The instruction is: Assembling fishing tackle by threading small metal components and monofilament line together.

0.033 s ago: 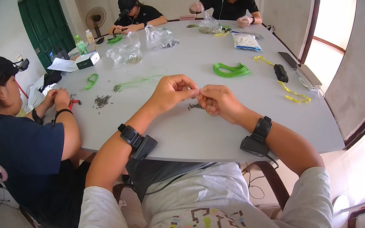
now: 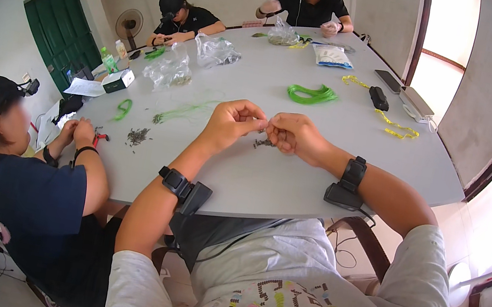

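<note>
My left hand [image 2: 232, 126] and my right hand [image 2: 296, 136] meet fingertip to fingertip above the near middle of the grey table. Each is closed in a pinch, thumb against fingers. Whatever sits between the fingertips is too small to make out. Just below my right hand lies a little heap of small dark pieces [image 2: 263, 143], partly covered by the fingers. To the left of my left hand, thin green strands [image 2: 191, 110] spread over the table, with a clump of small pieces at one end. A larger scatter of dark pieces [image 2: 138, 136] lies farther left.
A bundle of green strands [image 2: 310, 94] lies beyond my hands. Clear plastic bags [image 2: 170, 69] stand farther back. To the right are a yellow tape measure [image 2: 396, 125] and a black case [image 2: 379, 99]. One person [image 2: 33, 182] works close at my left; two others sit across the table.
</note>
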`<state>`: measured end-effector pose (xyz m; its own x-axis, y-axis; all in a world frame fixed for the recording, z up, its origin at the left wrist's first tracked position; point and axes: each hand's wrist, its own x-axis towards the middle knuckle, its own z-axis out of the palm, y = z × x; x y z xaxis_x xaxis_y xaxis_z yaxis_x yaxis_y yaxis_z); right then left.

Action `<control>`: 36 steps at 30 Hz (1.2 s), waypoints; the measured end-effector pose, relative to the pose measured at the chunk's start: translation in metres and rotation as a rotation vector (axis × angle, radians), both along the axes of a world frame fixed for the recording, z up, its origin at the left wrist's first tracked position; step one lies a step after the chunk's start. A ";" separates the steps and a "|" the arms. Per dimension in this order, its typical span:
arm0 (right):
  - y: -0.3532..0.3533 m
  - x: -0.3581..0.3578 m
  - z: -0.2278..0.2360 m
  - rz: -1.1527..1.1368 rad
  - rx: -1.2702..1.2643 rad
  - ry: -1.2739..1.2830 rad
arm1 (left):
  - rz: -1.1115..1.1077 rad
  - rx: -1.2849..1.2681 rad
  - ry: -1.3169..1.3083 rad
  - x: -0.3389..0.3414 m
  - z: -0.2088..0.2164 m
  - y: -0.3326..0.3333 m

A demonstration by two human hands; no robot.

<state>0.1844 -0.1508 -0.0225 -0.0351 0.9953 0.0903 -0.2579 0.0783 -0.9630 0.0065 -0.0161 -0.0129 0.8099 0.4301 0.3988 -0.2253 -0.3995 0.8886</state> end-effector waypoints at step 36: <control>-0.002 -0.004 0.006 -0.475 0.748 -0.798 | -0.232 -0.427 -0.020 -0.002 -0.007 0.009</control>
